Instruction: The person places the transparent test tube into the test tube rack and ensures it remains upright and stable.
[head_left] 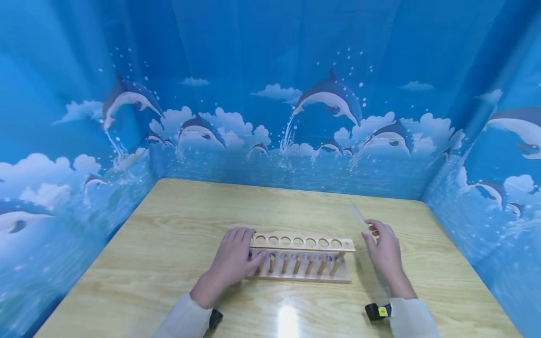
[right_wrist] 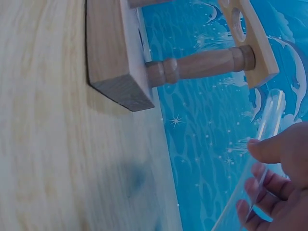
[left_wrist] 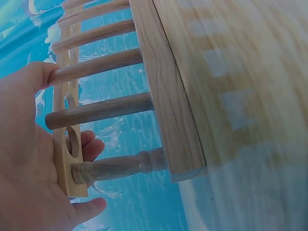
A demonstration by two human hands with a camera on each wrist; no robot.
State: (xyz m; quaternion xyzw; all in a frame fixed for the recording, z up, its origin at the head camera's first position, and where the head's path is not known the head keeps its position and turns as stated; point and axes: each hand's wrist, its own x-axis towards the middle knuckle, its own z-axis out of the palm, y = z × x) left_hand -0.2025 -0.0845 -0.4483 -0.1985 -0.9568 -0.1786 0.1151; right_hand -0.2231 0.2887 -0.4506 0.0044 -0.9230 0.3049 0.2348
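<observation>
A wooden test tube rack (head_left: 304, 279) stands upright on the table, with a row of round holes in its top bar and several pegs along its front. My left hand (head_left: 234, 253) grips the left end of its top bar. In the left wrist view the thumb lies against a peg (left_wrist: 98, 66), and the fingers reach behind the bar. To the right of the rack, my right hand (head_left: 385, 249) holds a clear test tube (right_wrist: 272, 113) between thumb and fingers. The tube slants, one end pointing away from me in the head view.
The rack rests on a light wood-grain table (head_left: 190, 206). Blue curtains (head_left: 236, 61) printed with dolphins and clouds enclose the table at the back and both sides. A black wrist device (head_left: 377, 311) sits at the right sleeve.
</observation>
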